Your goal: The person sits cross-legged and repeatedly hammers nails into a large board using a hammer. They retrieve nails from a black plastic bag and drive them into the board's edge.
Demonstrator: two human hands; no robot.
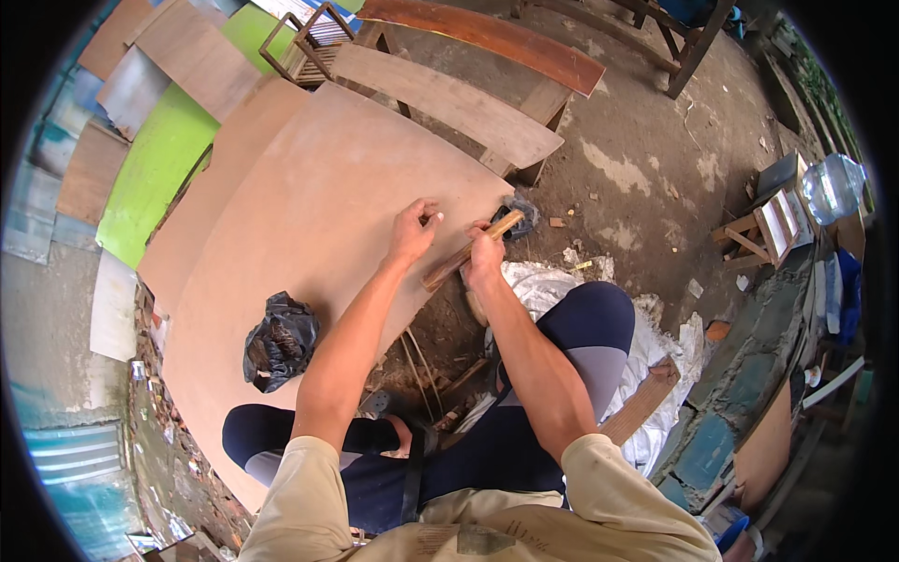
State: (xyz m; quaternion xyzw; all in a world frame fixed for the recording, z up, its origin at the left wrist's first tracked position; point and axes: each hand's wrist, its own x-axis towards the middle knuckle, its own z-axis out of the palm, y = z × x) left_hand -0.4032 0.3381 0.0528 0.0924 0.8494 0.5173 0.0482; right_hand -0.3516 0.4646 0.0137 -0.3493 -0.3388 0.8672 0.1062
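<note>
In my right hand (484,257) is a short brown wooden stick (444,273), with the fingers wrapped round its middle. It lies slantwise over the right edge of a large plywood sheet (309,178). To its left, my left hand (413,231) is held over the sheet with its fingers curled and thumb and fingertips close together. A small pale spot shows at the fingertips, but I cannot make out what is pinched there. By the stick's far end lies a dark, crumpled plastic piece (526,214). A black plastic bag (281,343) sits open on the sheet, left of my left forearm.
Beyond the sheet stands a wooden bench (449,98), with a reddish-brown board (487,39) behind it. White sacking (655,412) lies beside my right knee, with a wooden plank (641,403) on it. A clear water jug (832,189) stands far right. Coloured boards (154,164) line the left.
</note>
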